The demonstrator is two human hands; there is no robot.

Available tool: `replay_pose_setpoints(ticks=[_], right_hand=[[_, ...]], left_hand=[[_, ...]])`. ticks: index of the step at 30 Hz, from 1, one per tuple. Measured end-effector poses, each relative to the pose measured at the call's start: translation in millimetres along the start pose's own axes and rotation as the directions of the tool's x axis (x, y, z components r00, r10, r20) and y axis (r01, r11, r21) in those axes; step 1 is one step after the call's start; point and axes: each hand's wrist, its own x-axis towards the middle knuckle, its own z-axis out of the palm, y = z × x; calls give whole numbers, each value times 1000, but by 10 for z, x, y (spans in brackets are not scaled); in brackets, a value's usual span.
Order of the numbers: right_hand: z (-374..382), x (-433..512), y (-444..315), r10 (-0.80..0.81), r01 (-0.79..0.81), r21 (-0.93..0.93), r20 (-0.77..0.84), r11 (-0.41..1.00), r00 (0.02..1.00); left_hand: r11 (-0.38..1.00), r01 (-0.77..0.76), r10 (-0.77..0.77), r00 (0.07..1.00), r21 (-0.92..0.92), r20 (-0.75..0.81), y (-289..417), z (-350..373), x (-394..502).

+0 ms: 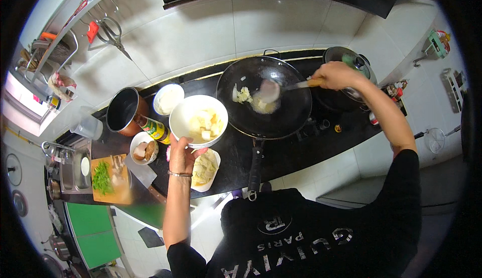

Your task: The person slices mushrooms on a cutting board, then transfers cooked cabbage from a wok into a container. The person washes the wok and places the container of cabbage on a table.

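My left hand (182, 158) grips the rim of a white bowl (180, 118) that holds pale chopped pieces, tilted beside the wok's left edge. In my right hand (334, 76) is the wooden handle (315, 82) of a wok spatula or ladle. Its blurred head (270, 91) is inside the black wok (260, 125), over bubbling oil (263, 106). Some pale food pieces (243, 96) lie in the wok left of the oil. Below the held bowl, a white dish (216, 164) of chopped cabbage-like leaves (203, 167) rests on the counter, partly covered by my left hand.
A cleaver (141, 170) lies beside the cutting board (122, 197) with chopped greens. Nearby stand a brown pot (141, 110), a sauce bottle (154, 129), a small bowl (152, 159) and another white bowl (169, 90). A lidded pan (335, 54) is right of the wok, whose handle (256, 165) points towards me.
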Motion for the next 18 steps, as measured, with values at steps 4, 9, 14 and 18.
replay_pose_setpoints(ticks=[4, 9, 14, 18], right_hand=[[-73, -288, 131, 177, -317, 344, 383, 884, 907], [946, -98, -136, 122, -266, 649, 259, 712, 958], [1588, 122, -114, 159, -144, 797, 61, 587, 985], [1460, 172, -104, 176, -114, 809, 13, 576, 984]], left_hand=[[999, -30, 30, 999, 17, -37, -5, -34, -79], [1000, -3, 3, 1000, -11, -27, -6, 10, -46], [1000, 19, -19, 1000, 7, -23, 12, 21, -78], [999, 34, -34, 999, 13, 15, -15, 62, -22]])
